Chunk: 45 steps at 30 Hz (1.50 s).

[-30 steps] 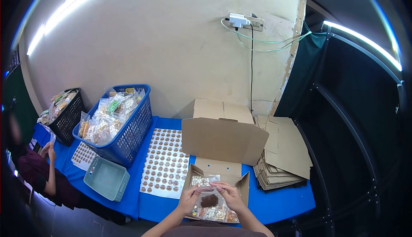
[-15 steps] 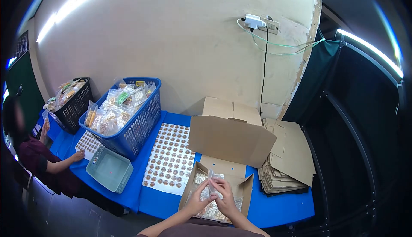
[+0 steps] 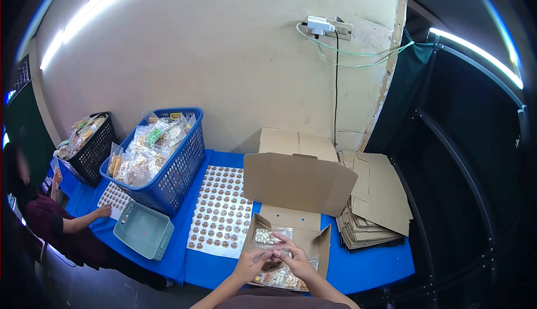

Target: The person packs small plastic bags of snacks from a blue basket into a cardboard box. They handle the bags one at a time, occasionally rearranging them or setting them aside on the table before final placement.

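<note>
bag [image 3: 272,265], one, between two hands [image 3: 249,266] [image 3: 296,262]

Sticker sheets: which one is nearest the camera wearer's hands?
The larger sheet, between the blue basket and the open box; the smaller sheet lies by the co-worker's hand.

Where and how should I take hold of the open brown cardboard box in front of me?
Grip the box by its two upright side walls, probably coming from left and right together. Those walls rise beside the clear plastic bags inside; a flat white sticker sheet lies to the left, and blue tablecloth gives room on the right.
</note>
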Tool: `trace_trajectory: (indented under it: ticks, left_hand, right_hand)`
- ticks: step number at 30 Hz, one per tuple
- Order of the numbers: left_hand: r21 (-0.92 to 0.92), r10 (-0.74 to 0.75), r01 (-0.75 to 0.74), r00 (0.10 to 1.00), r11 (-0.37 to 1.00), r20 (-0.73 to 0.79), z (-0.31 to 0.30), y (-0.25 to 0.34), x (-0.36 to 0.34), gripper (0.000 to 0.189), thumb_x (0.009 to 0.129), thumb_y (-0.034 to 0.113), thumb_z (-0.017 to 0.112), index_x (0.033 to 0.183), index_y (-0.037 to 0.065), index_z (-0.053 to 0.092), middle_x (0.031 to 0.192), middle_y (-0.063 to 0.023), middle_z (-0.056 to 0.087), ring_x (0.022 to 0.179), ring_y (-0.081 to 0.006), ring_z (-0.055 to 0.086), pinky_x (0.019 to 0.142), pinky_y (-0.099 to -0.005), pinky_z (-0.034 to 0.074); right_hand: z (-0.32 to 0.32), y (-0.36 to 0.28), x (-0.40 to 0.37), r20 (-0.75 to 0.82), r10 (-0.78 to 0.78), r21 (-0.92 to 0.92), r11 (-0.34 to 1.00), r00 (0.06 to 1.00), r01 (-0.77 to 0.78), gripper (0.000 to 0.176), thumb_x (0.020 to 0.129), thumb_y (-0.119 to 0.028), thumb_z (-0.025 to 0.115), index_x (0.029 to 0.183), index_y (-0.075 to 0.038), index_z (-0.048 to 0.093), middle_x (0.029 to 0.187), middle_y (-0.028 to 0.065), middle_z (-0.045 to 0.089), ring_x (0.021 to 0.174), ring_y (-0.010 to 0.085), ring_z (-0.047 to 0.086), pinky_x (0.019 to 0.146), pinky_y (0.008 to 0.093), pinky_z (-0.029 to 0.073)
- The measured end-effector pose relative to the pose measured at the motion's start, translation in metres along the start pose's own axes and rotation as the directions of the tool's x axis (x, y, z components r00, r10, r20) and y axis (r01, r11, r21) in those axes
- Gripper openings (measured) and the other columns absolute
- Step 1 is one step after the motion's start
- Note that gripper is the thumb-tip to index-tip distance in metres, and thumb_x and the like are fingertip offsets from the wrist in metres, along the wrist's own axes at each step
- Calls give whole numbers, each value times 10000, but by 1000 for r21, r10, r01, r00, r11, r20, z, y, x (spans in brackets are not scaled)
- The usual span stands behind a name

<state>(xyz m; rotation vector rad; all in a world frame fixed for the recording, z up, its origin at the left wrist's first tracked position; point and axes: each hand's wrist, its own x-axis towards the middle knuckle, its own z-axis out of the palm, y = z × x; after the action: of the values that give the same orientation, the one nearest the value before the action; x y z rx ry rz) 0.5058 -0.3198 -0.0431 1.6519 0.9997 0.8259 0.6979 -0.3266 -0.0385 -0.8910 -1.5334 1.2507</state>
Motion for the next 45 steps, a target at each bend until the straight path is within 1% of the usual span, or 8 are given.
trace_trajectory:
  ticks: [3,8,12,22,28,33,38,45]
  left_hand:
    - [-197,29,-17,998,980,62,-1,-16,0,374,972,282,495,1158,-23,604,1097,-119,651,1033,-172,597,885,-282,449]
    - [-757,54,163,966,632,253,-2,-41,2,460,974,257,496,1310,-51,437,1297,-144,515,1205,-176,474,997,-312,390]
    - [-273,-102,171,963,947,248,8,2,1,478,903,205,631,1285,-33,471,1186,-108,581,1089,-155,555,933,-309,448]
    - [-533,-121,105,993,839,6,28,-19,7,377,983,311,480,1173,-9,540,1017,-55,611,860,-90,595,759,-233,501]
    - [-305,-58,96,990,947,131,31,-23,0,405,973,353,488,1224,35,508,1015,-55,611,804,-78,566,709,-232,479]
    - [-399,120,-165,983,902,-136,35,-23,12,398,890,198,645,1221,46,485,1038,-50,625,807,-101,582,742,-254,464]
    - [-305,-92,42,984,952,-151,12,-17,13,145,848,143,690,842,-1,678,868,-49,672,866,-99,600,801,-257,463]
    - [-357,-67,40,996,933,-65,2,-11,13,273,936,227,576,1043,-3,678,959,-69,686,930,-117,600,848,-268,451]
  right_hand:
    - [-3,-17,-2,67,226,288,928,972,-235,312,965,-231,500,1141,-8,629,1427,116,396,1216,246,464,1030,375,353]
    - [-17,-17,-6,80,118,432,891,990,-142,375,992,-237,411,1185,37,577,1394,173,427,1243,273,460,1038,393,366]
    - [-18,-18,-5,-94,99,610,792,991,-22,401,996,-228,370,1232,62,516,1361,220,447,1222,290,481,1042,436,377]
    - [6,3,-11,-96,157,243,961,983,-130,561,936,-116,548,1419,-67,268,1228,144,544,1134,210,524,982,356,399]
    - [-13,14,-7,-405,105,201,979,908,-24,331,951,-275,542,998,31,659,999,140,675,956,194,614,890,327,443]
    - [-9,2,-14,-214,234,216,958,948,-188,289,956,-206,534,1018,51,651,1006,133,668,920,181,621,838,319,476]
    - [-9,11,-16,-31,174,43,984,984,-172,331,988,-254,466,1097,8,635,1054,121,635,1009,181,579,908,322,435]
    - [-15,7,-17,53,167,50,984,985,-170,444,1021,-325,347,1173,15,589,1084,127,626,1043,203,569,950,324,408]
